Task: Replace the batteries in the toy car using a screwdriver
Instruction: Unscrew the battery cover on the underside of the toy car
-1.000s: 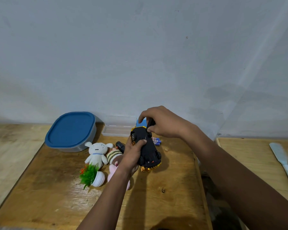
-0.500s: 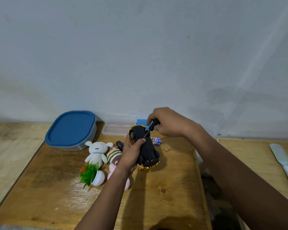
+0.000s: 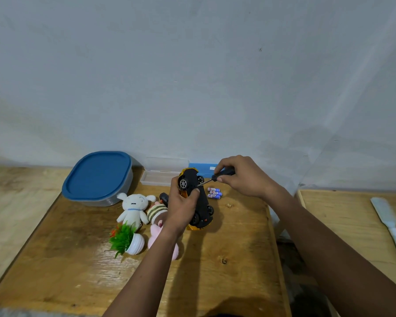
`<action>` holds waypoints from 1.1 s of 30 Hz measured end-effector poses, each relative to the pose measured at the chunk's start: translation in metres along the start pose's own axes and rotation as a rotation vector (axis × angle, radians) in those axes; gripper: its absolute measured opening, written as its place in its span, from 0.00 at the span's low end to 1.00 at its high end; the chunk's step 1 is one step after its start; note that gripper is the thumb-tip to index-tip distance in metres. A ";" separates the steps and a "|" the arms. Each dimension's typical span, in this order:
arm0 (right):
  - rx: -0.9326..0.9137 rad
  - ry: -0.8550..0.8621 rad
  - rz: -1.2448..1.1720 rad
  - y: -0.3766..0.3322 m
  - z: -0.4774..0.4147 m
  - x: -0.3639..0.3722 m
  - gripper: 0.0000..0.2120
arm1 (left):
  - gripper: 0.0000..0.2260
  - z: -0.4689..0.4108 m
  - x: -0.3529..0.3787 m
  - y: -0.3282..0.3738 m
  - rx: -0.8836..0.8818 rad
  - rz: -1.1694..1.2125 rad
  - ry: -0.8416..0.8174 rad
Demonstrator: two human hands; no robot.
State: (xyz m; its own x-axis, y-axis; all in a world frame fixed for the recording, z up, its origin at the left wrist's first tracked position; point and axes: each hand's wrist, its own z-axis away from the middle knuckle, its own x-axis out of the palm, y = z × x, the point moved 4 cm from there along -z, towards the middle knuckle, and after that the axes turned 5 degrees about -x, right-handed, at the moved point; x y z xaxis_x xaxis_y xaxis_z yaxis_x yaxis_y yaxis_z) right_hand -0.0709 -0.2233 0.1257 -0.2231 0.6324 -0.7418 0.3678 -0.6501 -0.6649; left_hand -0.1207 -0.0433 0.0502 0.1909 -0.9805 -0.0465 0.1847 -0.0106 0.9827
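Toy car (image 3: 204,202) now rolled wheel-side up, gripped by left hand (image 3: 181,209); right hand (image 3: 245,179), gripping screwdriver (image 3: 224,173), shifted slightly rt.

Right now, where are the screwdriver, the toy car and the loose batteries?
screwdriver (image 3: 228,172): head view, on its black handle.
toy car (image 3: 204,202): head view, on its black underside.
batteries (image 3: 215,193): head view, on the middle cell of the cluster.
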 end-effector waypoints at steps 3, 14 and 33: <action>-0.058 0.033 -0.019 0.001 0.001 0.000 0.11 | 0.16 0.000 0.001 0.001 0.016 -0.014 -0.001; 0.027 0.000 0.123 -0.002 -0.002 0.008 0.13 | 0.16 -0.003 0.000 0.000 0.003 0.022 0.003; -0.020 0.033 -0.031 -0.017 0.001 0.002 0.09 | 0.16 -0.003 -0.003 -0.009 -0.205 0.270 -0.054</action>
State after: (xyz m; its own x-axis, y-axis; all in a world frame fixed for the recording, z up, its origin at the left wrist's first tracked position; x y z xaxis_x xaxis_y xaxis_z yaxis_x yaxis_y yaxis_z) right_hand -0.0783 -0.2112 0.1358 -0.2044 0.6660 -0.7174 0.3791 -0.6219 -0.6853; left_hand -0.1197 -0.0398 0.0404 0.2087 -0.9517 0.2251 0.3252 0.2846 0.9018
